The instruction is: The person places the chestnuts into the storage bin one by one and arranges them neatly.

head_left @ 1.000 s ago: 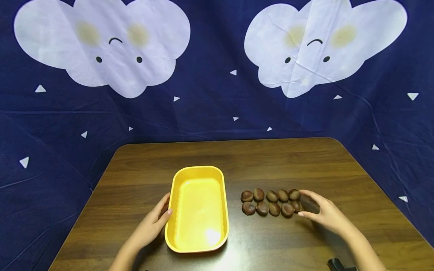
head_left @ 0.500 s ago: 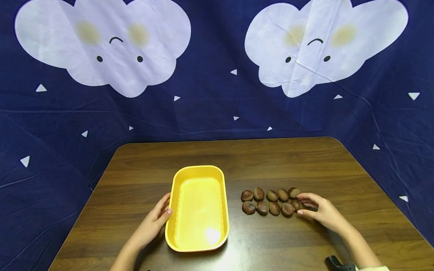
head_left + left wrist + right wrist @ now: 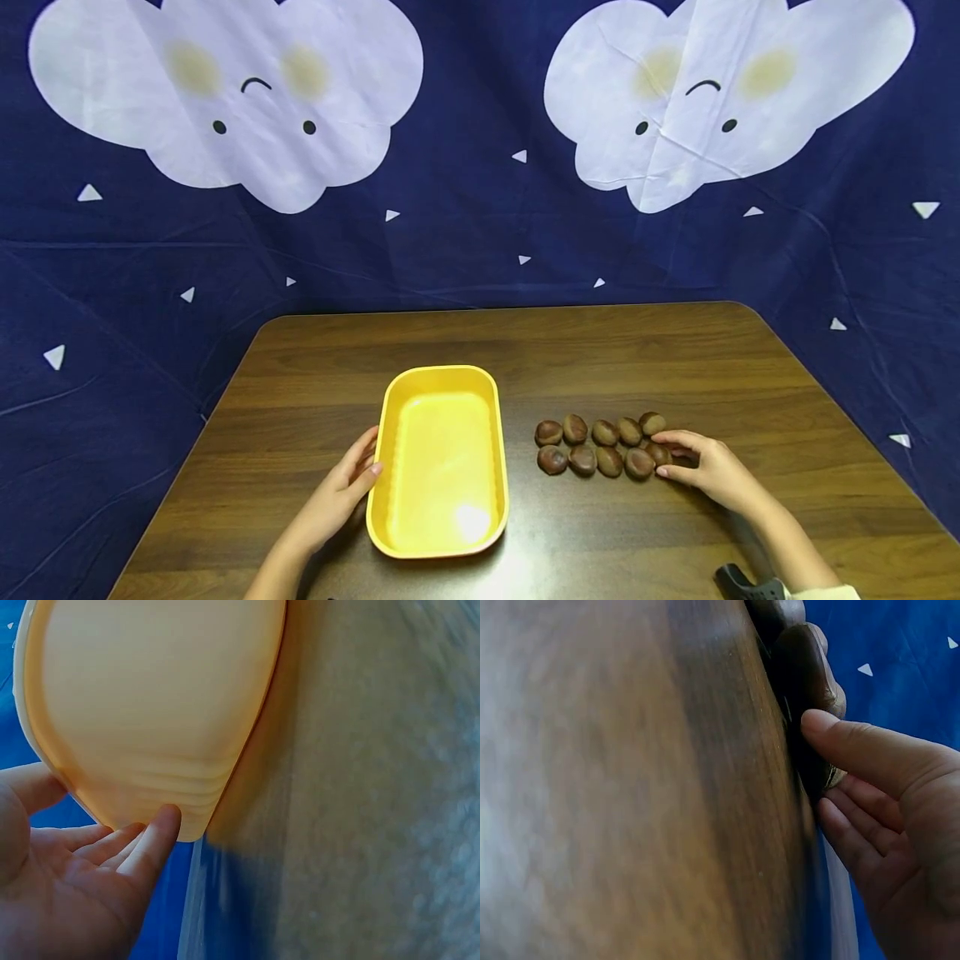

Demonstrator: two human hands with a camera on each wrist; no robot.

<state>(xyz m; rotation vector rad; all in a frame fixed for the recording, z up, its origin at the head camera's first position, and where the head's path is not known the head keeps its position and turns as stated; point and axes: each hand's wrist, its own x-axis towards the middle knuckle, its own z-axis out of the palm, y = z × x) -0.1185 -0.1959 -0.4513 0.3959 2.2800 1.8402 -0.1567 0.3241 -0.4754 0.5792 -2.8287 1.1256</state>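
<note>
A yellow plastic tray stands on the table, bare inside. My left hand holds its left side, the thumb at the rim and the fingers along the outer wall. The left wrist view shows the fingers against that wall. Right of the tray lie several brown chestnuts in two rows. My right hand pinches the chestnut at the right end of the nearer row, thumb on the near side and fingers behind. In the right wrist view the thumb partly covers this chestnut.
The wooden table has rounded far corners. A dark blue curtain with white clouds hangs behind it. A black strap-like object sits by my right forearm at the bottom edge.
My right hand's fingers have moved in slightly leftward and closer around the end chestnut of the nearer row. The left hand and the tray have stayed in place.
</note>
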